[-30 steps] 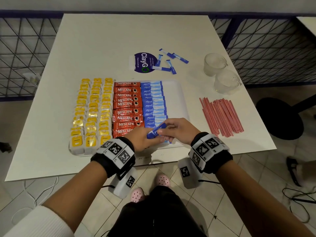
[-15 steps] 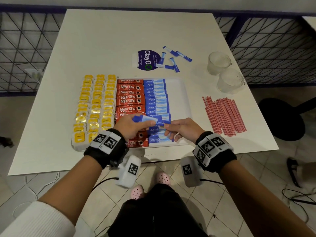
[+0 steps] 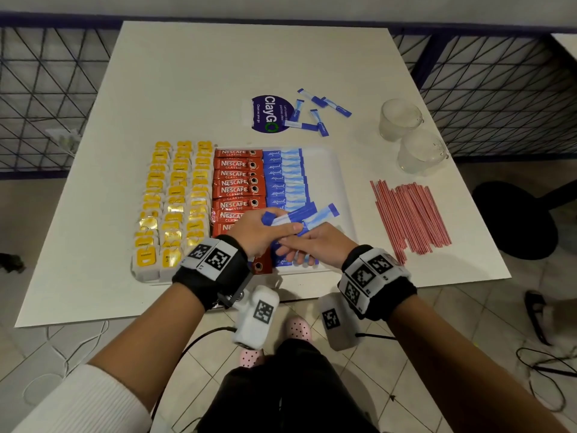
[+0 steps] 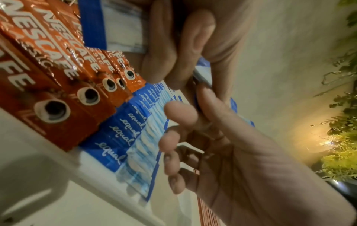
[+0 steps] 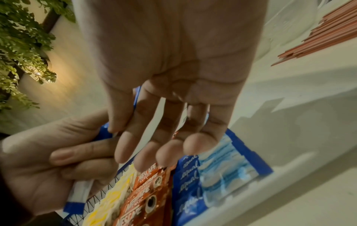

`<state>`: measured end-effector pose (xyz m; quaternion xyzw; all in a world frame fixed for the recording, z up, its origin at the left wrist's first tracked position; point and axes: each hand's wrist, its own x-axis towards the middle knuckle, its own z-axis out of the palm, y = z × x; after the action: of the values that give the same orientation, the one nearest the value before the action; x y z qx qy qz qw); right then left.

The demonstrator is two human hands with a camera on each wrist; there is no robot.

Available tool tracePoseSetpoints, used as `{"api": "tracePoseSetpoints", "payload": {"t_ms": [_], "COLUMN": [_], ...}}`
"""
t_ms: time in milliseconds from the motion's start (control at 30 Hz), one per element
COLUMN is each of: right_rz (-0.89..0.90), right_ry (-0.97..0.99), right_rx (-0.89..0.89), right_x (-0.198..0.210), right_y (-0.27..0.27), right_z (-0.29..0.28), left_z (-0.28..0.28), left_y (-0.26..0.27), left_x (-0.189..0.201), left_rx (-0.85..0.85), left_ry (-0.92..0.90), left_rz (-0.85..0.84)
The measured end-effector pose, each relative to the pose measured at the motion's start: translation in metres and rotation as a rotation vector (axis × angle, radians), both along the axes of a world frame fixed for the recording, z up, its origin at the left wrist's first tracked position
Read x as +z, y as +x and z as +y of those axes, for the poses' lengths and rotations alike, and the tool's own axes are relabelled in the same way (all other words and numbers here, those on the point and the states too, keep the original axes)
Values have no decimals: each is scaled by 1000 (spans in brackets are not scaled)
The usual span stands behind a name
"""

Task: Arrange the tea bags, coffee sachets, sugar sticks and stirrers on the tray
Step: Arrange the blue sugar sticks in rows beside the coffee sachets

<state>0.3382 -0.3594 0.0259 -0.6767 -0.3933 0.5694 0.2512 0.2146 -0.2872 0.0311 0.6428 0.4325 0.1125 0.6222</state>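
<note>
A white tray (image 3: 342, 195) sits on the white table (image 3: 218, 73), filled in columns. On its left are three columns of yellow-tagged tea bags (image 3: 175, 201); next come red Nescafé Classic coffee sachets (image 3: 239, 178) lying crosswise and overlapping; next a column of blue-and-white Equal sugar sticks (image 3: 285, 179), dark blue at the printed end and pale at the other. The right strip of the tray is bare.

Over the near end of the tray, the left hand (image 3: 260, 232) grips a small bunch of sugar sticks (image 3: 307, 215) that fan out up and to the right, its fingers and thumb curled round their blue ends. The right hand (image 3: 318, 246) is just beside it, thumb and forefinger pinching one of those sticks, the other fingers fairly straight and spread above the laid rows. The right wrist view shows this pinch partly hidden behind the fingers.

Five loose sugar sticks (image 3: 315, 112) lie scattered beyond the tray beside a round purple ClayGo sticker (image 3: 265, 115). The red-and-white striped stirrers (image 3: 409, 214) lie in a flat bundle on the table to the right of the tray, apart from it. Two clear glass mugs (image 3: 412, 137) stand beyond the stirrers.
</note>
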Motion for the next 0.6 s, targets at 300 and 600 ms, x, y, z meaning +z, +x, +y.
{"api": "tracePoseSetpoints", "payload": {"t_ms": [300, 600], "right_rz": [91, -210], "right_ry": [25, -50], "right_rx": [-313, -18], "right_x": [-3, -26], "right_y": [37, 44], "right_z": [-12, -21], "left_z": [10, -2], "left_y": [-14, -18], "left_x": [-23, -29], "left_rx": [-74, -235], "left_ry": [88, 215], "left_rz": [237, 455]}}
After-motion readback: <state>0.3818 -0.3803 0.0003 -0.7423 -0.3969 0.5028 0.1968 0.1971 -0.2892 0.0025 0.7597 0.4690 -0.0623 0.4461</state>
